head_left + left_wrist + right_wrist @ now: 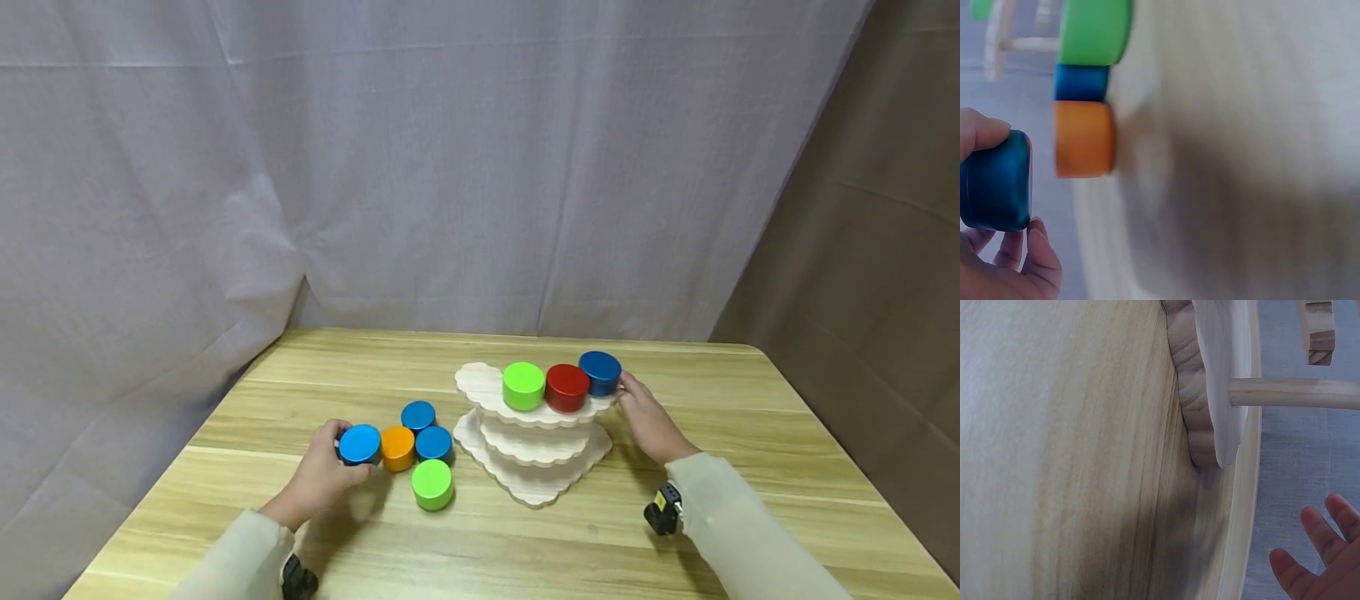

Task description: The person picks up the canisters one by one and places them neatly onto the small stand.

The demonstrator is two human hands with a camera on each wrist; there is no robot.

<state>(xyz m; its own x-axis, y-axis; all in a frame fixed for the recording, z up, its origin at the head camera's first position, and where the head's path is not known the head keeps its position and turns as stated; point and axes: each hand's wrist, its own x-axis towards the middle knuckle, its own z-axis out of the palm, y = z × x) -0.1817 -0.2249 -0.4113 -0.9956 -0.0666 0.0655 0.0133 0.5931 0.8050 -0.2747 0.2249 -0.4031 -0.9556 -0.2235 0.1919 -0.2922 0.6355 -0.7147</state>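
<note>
My left hand [324, 468] grips a blue round tin [360, 444] between thumb and fingers, left of the group of tins. In the left wrist view this tin [999, 181] hangs above the tabletop, its side dark blue. A three-tier pale wooden stand [480, 385] with scalloped shelves stands right of centre. On its top shelf sit a green tin [522, 386], a red tin [567, 388] and a dark blue tin [600, 374]. My right hand [651, 421] has its fingertips right at the dark blue tin and the shelf's right end. Several of its fingers [1322, 534] extend loosely in the right wrist view.
An orange tin [398, 448], two blue tins, one behind [418, 415] and one in front [433, 444], and a green tin [432, 485] stand on the wooden table [540, 550] between my left hand and the stand. Grey curtains [450, 167] hang behind the table.
</note>
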